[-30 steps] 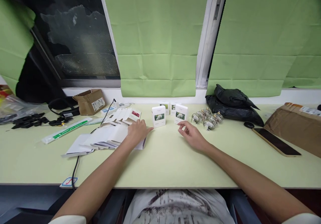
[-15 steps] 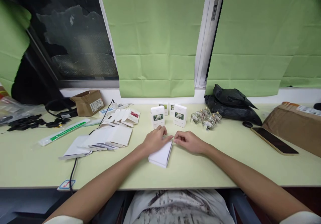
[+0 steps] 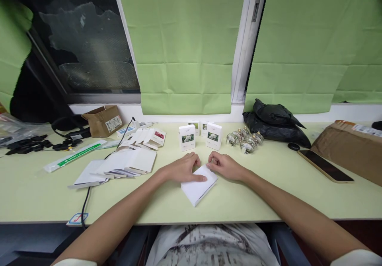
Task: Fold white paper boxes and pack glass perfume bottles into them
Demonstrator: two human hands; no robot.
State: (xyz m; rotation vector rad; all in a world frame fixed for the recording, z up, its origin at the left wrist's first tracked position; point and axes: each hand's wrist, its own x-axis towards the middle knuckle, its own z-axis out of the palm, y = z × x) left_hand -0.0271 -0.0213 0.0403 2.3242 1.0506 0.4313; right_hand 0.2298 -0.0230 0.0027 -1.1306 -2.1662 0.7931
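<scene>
A small white paper box (image 3: 196,189), slightly flattened, lies at an angle on the table before me. My left hand (image 3: 182,169) holds its left side, the thumb laid across the top face and the fingers curled at the far edge. At the box's far right corner, my right hand (image 3: 224,166) pinches with thumb and bent fingers. Just beyond my hands stand two upright white boxes with flower pictures, a left one (image 3: 187,138) and a right one (image 3: 213,136). Behind these, two more boxes are partly hidden.
Left of my arm lie several flat white cartons (image 3: 128,162) and a black cable (image 3: 86,202). Clear round ornaments (image 3: 246,139) sit right of the standing boxes. Farther right are black plastic bags (image 3: 274,125), a phone (image 3: 325,166) and a brown parcel (image 3: 349,150).
The white box has turned, its near end swinging toward the right. My left thumb has moved down onto its top face, and my right fingers now meet its far corner.
</scene>
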